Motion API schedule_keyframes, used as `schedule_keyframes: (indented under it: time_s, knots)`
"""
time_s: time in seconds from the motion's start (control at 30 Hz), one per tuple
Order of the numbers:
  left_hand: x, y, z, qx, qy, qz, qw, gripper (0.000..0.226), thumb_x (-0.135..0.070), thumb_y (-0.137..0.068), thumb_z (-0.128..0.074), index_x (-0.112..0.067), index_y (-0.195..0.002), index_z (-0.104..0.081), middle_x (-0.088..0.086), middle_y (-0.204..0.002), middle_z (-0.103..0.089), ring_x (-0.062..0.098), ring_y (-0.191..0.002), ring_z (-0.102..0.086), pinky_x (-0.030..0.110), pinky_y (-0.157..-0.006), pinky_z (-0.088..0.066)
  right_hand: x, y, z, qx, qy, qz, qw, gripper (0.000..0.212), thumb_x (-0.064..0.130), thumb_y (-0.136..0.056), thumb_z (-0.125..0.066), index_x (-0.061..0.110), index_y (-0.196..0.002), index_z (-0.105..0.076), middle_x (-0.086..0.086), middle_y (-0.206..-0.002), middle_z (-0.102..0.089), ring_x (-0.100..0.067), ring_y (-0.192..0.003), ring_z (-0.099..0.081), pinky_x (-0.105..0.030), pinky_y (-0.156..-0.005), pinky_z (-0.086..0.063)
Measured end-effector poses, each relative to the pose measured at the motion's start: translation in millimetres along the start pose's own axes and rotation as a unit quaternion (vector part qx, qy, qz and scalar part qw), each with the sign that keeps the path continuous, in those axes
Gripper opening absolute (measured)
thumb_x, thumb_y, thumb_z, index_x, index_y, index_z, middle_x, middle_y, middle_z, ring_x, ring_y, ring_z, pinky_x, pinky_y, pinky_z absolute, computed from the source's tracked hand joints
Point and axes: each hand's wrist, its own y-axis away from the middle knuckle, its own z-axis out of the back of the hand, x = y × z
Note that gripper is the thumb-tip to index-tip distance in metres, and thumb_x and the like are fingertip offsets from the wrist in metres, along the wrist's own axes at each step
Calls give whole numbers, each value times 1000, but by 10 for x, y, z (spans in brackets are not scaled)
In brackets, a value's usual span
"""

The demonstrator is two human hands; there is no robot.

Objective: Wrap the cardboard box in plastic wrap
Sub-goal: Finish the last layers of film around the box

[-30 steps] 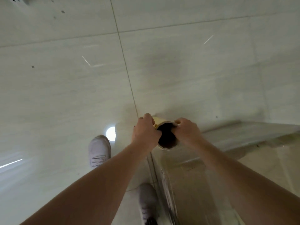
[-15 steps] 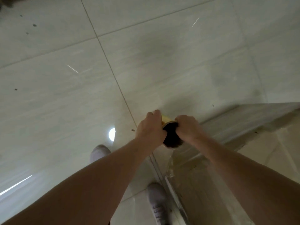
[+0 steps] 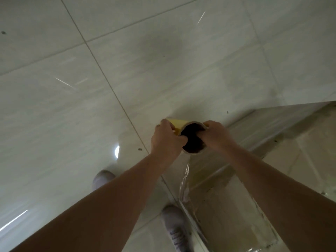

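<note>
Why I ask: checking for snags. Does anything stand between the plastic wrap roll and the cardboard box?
Nothing visible does. The left hand and right hand grip the roll at its open core, and the film runs unbroken from it down onto the cardboard box. A shoe stands left of the box.

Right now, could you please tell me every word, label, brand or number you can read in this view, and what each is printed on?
There is no readable text in this view.
The roll of plastic wrap, gripped by the left hand and the right hand: plain yellow, no print visible.
The cardboard box, seen through film: no label visible.
The shoe: no brand mark can be made out.
</note>
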Motion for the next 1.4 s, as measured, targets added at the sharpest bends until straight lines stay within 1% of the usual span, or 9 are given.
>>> schedule_keyframes:
  time_s: [0.13,0.4,0.57,0.67,0.8,0.97,1.2,1.3,1.4]
  knots:
    - [21,-6,53,14,-8,-2,1000,34,-21,-76,-68,-19,-100,-44,0,-101,-53,16,-82,-52,21,-54,-37,15,135,-155,26,-107,-95,989,23,3,-88,-49,-4,-104,-63,-7,-66,-55,-19,-58,-53,-23,-45,-43]
    - [14,-81,164,36,-20,-8,999,36,-20,-77,-68,-17,-102,-43,2,-99,-54,17,-80,-54,21,-50,-36,157,-15,-235,1,-41,-122,992,28,8,-96,-42,-5,-117,-56,-19,-105,-62,-25,-80,-52,-29,-63,-40]
    - [-22,-120,123,47,-40,-14,998,39,-20,-75,-68,-15,-106,-45,3,-102,-54,18,-83,-54,25,-59,-41,78,-52,-251,10,-41,-137,990,21,8,-96,-40,0,-105,-57,-8,-79,-50,-17,-62,-45,-21,-46,-34]
    - [-46,-178,145,62,-53,-16,997,39,-19,-75,-69,-12,-106,-45,5,-103,-54,19,-83,-52,24,-56,-37,32,-116,-291,28,-127,-133,983,15,5,-94,-40,4,-85,-52,-8,-75,-50,-25,-75,-52,-30,-56,-46]
    - [-113,-199,144,72,-98,-34,992,39,-20,-76,-68,-13,-105,-42,5,-104,-52,18,-83,-50,24,-55,-34,4,-151,-253,17,-56,-80,995,22,3,-91,-42,-4,-98,-61,-18,-93,-66,-29,-86,-62,-34,-70,-52]
    - [-393,-286,-4,74,-133,-79,985,40,-19,-79,-66,-14,-114,-47,4,-109,-52,20,-92,-53,28,-68,-40,-133,-256,123,-7,66,-9,998,23,3,-86,-45,0,-102,-61,-19,-102,-66,-32,-93,-63,-29,-66,-43]
    - [-785,-392,-622,112,-109,-71,985,33,-17,-78,-67,-12,-103,-46,8,-103,-55,24,-85,-55,32,-61,-42,-403,-484,705,-19,213,75,974,34,6,-88,-47,5,-120,-57,-20,-113,-63,-35,-101,-62,-43,-87,-53]
    - [-839,-407,-690,93,-102,-68,988,32,-18,-77,-66,-14,-100,-45,7,-97,-54,24,-82,-54,31,-57,-40,-514,-528,727,-47,158,36,986,31,9,-89,-46,9,-118,-59,-17,-109,-65,-34,-97,-62,-38,-81,-54]
    - [-881,-400,-672,93,-127,-69,985,32,-18,-78,-65,-15,-103,-47,4,-99,-53,23,-86,-54,34,-66,-44,-631,-477,659,-30,-67,-86,994,36,16,-91,-51,8,-126,-54,-13,-119,-61,-31,-109,-58,-36,-90,-47]
